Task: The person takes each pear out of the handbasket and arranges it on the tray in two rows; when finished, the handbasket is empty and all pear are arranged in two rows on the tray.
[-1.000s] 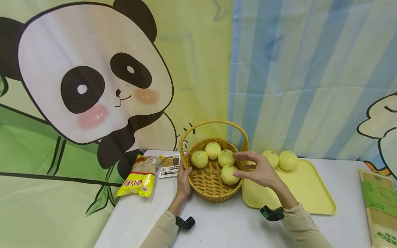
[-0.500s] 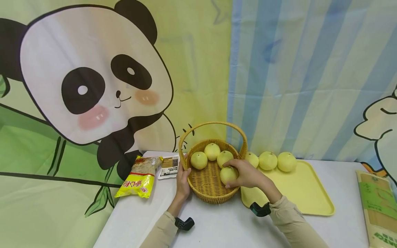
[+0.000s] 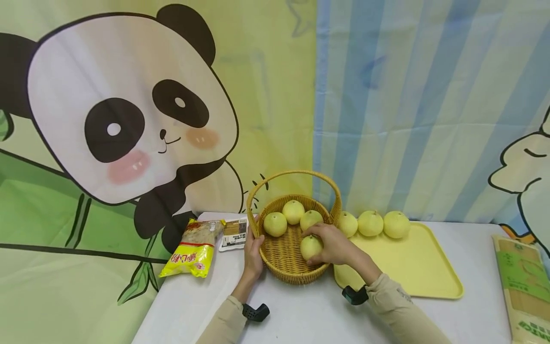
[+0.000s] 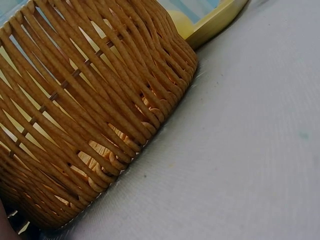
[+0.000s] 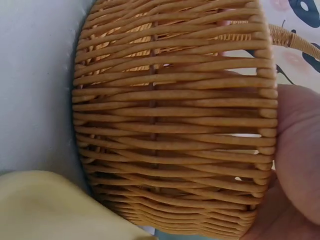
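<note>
A round wicker basket (image 3: 296, 277) with a tall hoop handle stands on the white table. My left hand (image 3: 253, 255) grips its left rim, thumb over the edge. Inside the basket's right part, my right hand (image 3: 333, 243) holds a round pale-green fruit (image 3: 310, 248), fingers curled round its top and side. Three similar fruits (image 3: 293, 212) sit along the basket's back. Both wrist views are mostly filled by the basket's woven wall (image 4: 100, 95); in the right one, part of the right hand (image 5: 300, 155) shows over the rim, and the held fruit is hidden.
Right of the basket lies a yellow tray (image 3: 429, 267), with three more round fruits (image 3: 370, 223) along its back edge. A yellow food bag (image 3: 193, 248) and a small flat packet (image 3: 234, 234) lie left. A green-labelled package (image 3: 524, 286) is far right.
My right hand has closed round the front fruit in the basket and shifted it slightly left. The left hand has kept its grip on the rim.
</note>
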Tool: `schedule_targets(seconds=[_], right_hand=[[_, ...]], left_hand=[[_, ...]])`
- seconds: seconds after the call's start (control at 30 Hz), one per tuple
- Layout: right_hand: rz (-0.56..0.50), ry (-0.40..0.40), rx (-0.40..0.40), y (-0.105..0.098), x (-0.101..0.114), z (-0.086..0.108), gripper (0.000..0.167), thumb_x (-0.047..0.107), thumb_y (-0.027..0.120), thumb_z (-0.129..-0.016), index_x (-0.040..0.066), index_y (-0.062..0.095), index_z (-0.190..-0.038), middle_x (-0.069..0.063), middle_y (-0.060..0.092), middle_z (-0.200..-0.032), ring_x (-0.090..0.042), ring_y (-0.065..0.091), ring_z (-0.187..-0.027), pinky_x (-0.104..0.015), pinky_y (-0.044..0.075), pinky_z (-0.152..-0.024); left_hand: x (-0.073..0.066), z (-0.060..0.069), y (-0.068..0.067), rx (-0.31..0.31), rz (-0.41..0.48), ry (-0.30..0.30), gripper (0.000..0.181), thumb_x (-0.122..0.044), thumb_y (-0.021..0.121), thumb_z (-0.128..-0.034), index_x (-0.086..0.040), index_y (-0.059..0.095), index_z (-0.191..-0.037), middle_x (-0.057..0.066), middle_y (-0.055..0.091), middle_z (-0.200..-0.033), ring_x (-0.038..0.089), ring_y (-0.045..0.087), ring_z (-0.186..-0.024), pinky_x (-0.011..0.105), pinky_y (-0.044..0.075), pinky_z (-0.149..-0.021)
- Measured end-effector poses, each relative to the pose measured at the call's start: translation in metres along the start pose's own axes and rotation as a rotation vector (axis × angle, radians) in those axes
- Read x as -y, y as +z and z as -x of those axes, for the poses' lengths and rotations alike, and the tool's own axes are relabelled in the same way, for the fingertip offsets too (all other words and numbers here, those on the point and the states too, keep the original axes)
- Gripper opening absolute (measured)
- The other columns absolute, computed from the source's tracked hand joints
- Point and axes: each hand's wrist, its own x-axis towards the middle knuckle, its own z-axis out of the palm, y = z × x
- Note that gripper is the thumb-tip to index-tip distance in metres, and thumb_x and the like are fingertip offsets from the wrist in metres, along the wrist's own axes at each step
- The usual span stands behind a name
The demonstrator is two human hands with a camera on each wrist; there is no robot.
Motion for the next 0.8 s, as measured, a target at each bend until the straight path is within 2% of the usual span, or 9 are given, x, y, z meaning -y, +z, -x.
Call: schedule_targets(seconds=[0.13, 0.27, 0.37, 0.5, 0.6, 0.67, 0.73, 0.8], right_hand=[[-0.016, -0.058, -0.038, 0.002, 0.001, 0.001, 0.061, 0.026, 0.1, -0.069, 0.014, 0.076, -0.125, -0.001, 0.077, -0.124, -0.028, 0.069, -0.119, -0.054, 0.051, -0.104], [-0.074, -0.131, -0.137, 0.004, 0.001, 0.003, 0.058, 0.02, 0.1, -0.068, 0.017, 0.078, -0.121, 0.0, 0.077, -0.123, -0.025, 0.069, -0.118, -0.05, 0.054, -0.101], [-0.178, -0.139, -0.226, 0.003, 0.001, 0.008, 0.06, 0.012, 0.1, -0.066, 0.014, 0.077, -0.122, -0.003, 0.076, -0.121, -0.025, 0.069, -0.116, -0.043, 0.058, -0.096], [-0.389, -0.077, -0.29, 0.0, -0.003, 0.015, 0.065, 0.007, 0.1, -0.065, 0.008, 0.075, -0.125, -0.008, 0.077, -0.123, -0.027, 0.071, -0.117, -0.03, 0.06, -0.093], [-0.5, -0.011, -0.304, -0.004, -0.009, 0.023, 0.065, 0.012, 0.101, -0.067, 0.011, 0.076, -0.127, -0.005, 0.077, -0.128, -0.02, 0.069, -0.126, -0.024, 0.058, -0.099], [-0.548, 0.02, -0.307, -0.011, -0.012, 0.029, 0.065, 0.015, 0.1, -0.069, 0.014, 0.077, -0.13, -0.003, 0.076, -0.131, -0.013, 0.065, -0.131, -0.024, 0.056, -0.103], [-0.573, 0.036, -0.31, -0.018, -0.014, 0.034, 0.064, 0.016, 0.099, -0.072, 0.016, 0.076, -0.132, -0.002, 0.076, -0.133, -0.005, 0.062, -0.132, -0.025, 0.056, -0.103], [-0.612, 0.028, -0.314, -0.026, -0.015, 0.039, 0.064, 0.011, 0.097, -0.074, 0.014, 0.075, -0.134, -0.007, 0.075, -0.135, -0.003, 0.061, -0.133, -0.026, 0.056, -0.102]], left_hand=[[0.001, 0.0, 0.0, 0.003, -0.002, 0.008, 0.066, -0.013, 0.038, -0.1005, -0.011, 0.033, -0.166, 0.013, 0.031, -0.174, 0.033, 0.029, -0.161, 0.021, 0.022, -0.126], [-0.001, 0.0, 0.0, 0.003, -0.008, 0.006, 0.066, -0.013, 0.038, -0.1, -0.011, 0.033, -0.166, 0.013, 0.031, -0.174, 0.032, 0.028, -0.162, 0.018, 0.022, -0.124], [-0.003, 0.001, -0.001, 0.004, -0.015, 0.003, 0.067, -0.013, 0.038, -0.0998, -0.011, 0.033, -0.166, 0.013, 0.032, -0.174, 0.032, 0.028, -0.162, 0.019, 0.022, -0.125], [-0.004, 0.002, -0.001, 0.007, -0.009, 0.004, 0.067, -0.013, 0.038, -0.0998, -0.012, 0.033, -0.166, 0.013, 0.033, -0.173, 0.033, 0.031, -0.161, 0.02, 0.024, -0.124], [-0.004, 0.002, 0.0, 0.003, -0.005, -0.006, 0.067, -0.013, 0.039, -0.099, -0.013, 0.034, -0.166, 0.013, 0.034, -0.172, 0.033, 0.031, -0.16, 0.031, 0.023, -0.128], [-0.004, 0.001, 0.0, 0.0, -0.007, -0.01, 0.067, -0.013, 0.039, -0.0986, -0.013, 0.035, -0.166, 0.013, 0.034, -0.173, 0.033, 0.031, -0.16, 0.04, 0.022, -0.13], [-0.004, 0.001, 0.0, -0.003, -0.005, -0.011, 0.068, -0.013, 0.039, -0.0983, -0.012, 0.035, -0.166, 0.013, 0.034, -0.173, 0.033, 0.03, -0.161, 0.05, 0.019, -0.131], [-0.003, 0.001, 0.0, -0.002, 0.0, -0.008, 0.067, -0.013, 0.039, -0.0985, -0.012, 0.035, -0.166, 0.014, 0.033, -0.173, 0.033, 0.03, -0.161, 0.052, 0.019, -0.131]])
